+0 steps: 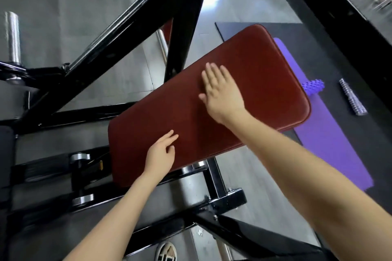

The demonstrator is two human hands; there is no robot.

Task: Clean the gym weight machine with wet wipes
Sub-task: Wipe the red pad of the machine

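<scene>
The weight machine's dark red padded bench (265, 65) lies slanted across the middle of the head view, carried by a black steel frame (118, 36). My right hand (222, 93) lies flat on the pad's middle with straight fingers pointing away from me. My left hand (161, 154) rests near the pad's near left end, fingers relaxed and slightly spread, touching the surface. No wet wipe shows in either hand or anywhere in view.
A purple mat (331, 137) lies on the floor right of the bench, with a purple spiky roller (314, 87) and a grey ridged roller (352, 99). A chrome weight peg (12, 36) stands at the left. Black frame beams cross above and below the pad. A shoe (166, 251) shows at the bottom.
</scene>
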